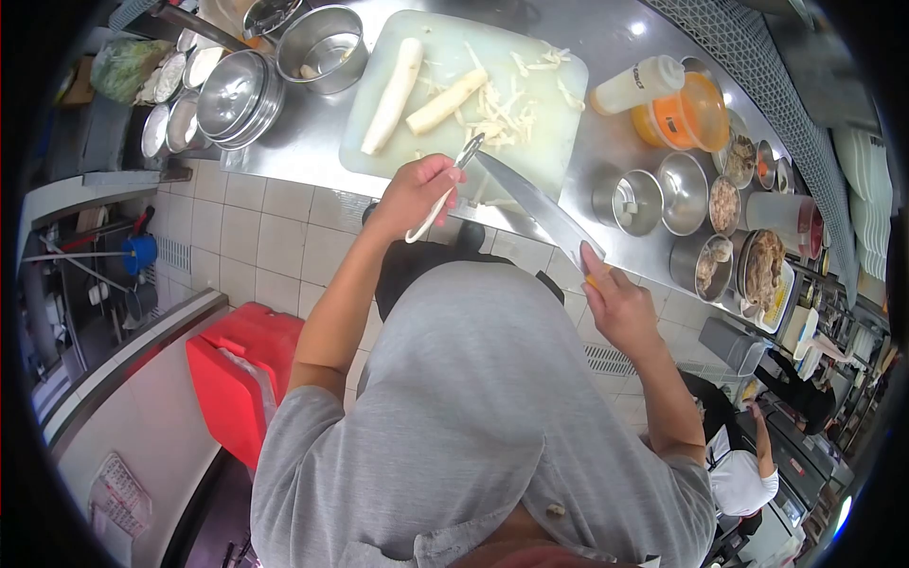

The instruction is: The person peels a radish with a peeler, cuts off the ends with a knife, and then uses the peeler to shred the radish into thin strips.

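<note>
My left hand [421, 197] is closed around a peeler [469, 150] with a pale handle and a metal head, held at the near edge of the cutting board [369, 142]. In my right hand [621, 308] is a large kitchen knife [542, 210], gripped by its yellowish handle. Its broad blade slants up and left, with the tip close beside the peeler head. Two long, pale, peeled root vegetables [394, 95] lie on the white board, the right one shorter. Thin peelings [502, 118] are scattered beside the shorter one and toward the board's far right corner.
Stacked steel bowls [237, 95] and a steel pot [322, 47] stand left of the board. To its right are a squeeze bottle [639, 85], an orange tub [696, 112] and several steel containers of food. A red bin [232, 379] stands behind on the left; another person [743, 478] is at lower right.
</note>
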Motion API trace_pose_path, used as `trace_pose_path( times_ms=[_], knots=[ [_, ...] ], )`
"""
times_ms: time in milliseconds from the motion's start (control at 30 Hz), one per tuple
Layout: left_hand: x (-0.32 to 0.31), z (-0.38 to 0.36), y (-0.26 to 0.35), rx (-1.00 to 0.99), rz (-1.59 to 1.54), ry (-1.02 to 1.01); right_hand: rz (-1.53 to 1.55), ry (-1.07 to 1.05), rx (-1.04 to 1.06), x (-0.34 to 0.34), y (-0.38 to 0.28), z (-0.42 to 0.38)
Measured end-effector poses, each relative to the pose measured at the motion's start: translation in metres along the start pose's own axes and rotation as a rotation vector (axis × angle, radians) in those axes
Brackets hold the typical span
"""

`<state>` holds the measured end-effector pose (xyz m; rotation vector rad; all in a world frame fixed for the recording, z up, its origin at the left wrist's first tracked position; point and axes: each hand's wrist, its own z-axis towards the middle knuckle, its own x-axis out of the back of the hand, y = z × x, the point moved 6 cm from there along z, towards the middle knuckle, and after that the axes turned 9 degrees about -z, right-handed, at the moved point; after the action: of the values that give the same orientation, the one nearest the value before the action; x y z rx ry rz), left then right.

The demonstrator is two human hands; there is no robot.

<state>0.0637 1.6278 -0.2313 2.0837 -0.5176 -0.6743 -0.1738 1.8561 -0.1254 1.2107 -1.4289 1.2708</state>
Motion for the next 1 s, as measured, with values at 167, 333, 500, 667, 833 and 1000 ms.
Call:
trace_pose_path(
  times_ms=[167, 333, 500, 667, 833, 1000],
  knots=[
    [0.001, 0.013, -0.015, -0.001, 0.03, 0.034, -0.049, -0.061, -0.005, -0.013, 0.002, 0.003],
    [0.008, 0.034, -0.042, -0.011, 0.113, 0.081, -0.078, -0.183, -0.013, -0.024, -0.003, 0.011],
    [0.011, 0.041, -0.054, 0.026, 0.183, 0.103, -0.068, -0.39, -0.064, -0.035, -0.007, 0.021],
    [0.011, 0.042, -0.054, 0.026, 0.221, 0.099, 0.047, -0.439, -0.036, -0.036, -0.011, 0.023],
    [0.012, 0.042, -0.054, 0.031, 0.248, 0.091, 0.101, -0.445, -0.044, -0.035, -0.013, 0.026],
    [0.025, 0.044, -0.042, 0.056, 0.372, 0.0, 0.075, -0.359, -0.083, -0.03, 0.003, 0.008]
  ],
)
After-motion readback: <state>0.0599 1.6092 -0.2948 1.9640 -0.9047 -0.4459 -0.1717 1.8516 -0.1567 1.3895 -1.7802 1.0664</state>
